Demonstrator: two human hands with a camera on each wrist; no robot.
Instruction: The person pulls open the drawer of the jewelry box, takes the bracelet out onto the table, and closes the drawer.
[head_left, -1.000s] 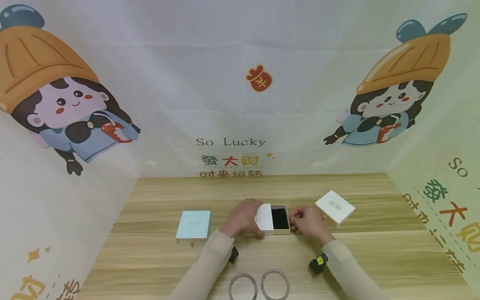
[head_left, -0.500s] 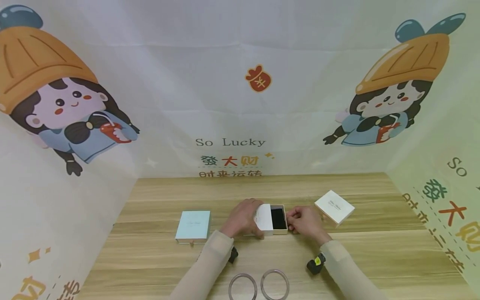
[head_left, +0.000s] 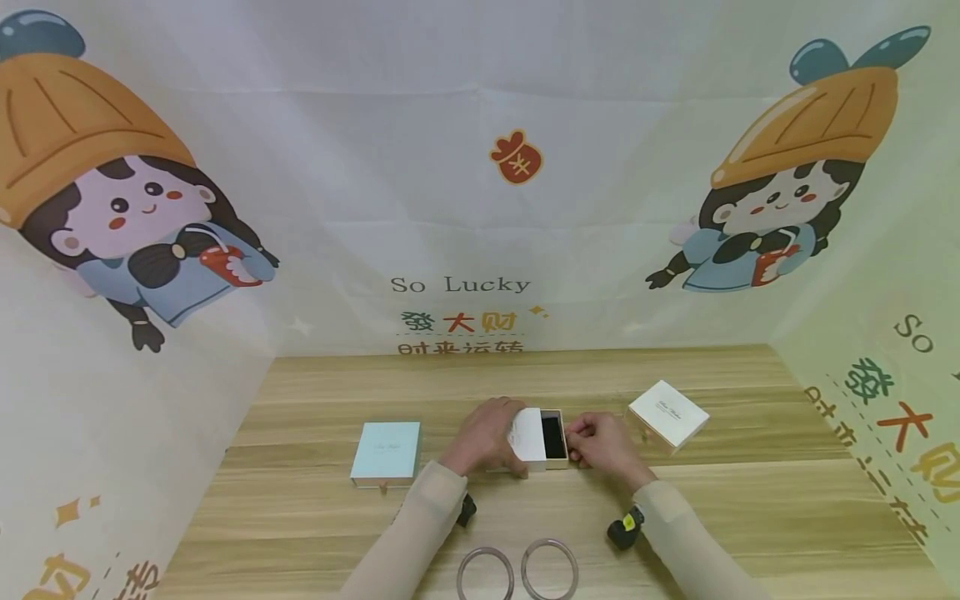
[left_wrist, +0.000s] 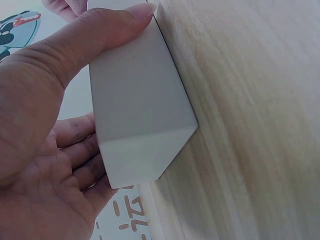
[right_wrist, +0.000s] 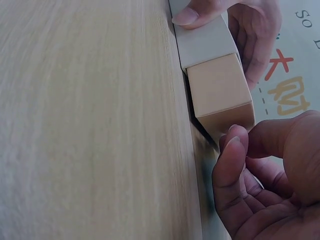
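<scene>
My left hand [head_left: 487, 433] grips the white outer sleeve [head_left: 530, 437] of a drawer-style gift box. In the left wrist view the thumb lies along the sleeve's near side, with the fingers at its far side. A peach-beige drawer [right_wrist: 220, 85], lined in black, sticks partway out of the sleeve's right end. My right hand [head_left: 603, 446] is at the drawer's outer end, thumb and fingertips pinched together against it. Whatever small tab may be between those fingertips is hidden. Two pale translucent bangles, a left bangle [head_left: 460, 575] and a right bangle [head_left: 576, 571], lie at the table's near side.
A pale blue box [head_left: 387, 450] with a small tab at its front sits left of the hands. Another white box [head_left: 669, 414], turned at an angle, stands to the right. The wood-grain table [head_left: 300, 533] meets a printed cloth backdrop [head_left: 420, 183] behind and at both sides.
My right hand has moved left, and the drawer has slid further into the sleeve, so less black lining shows. My left hand and the sleeve have stayed in place.
</scene>
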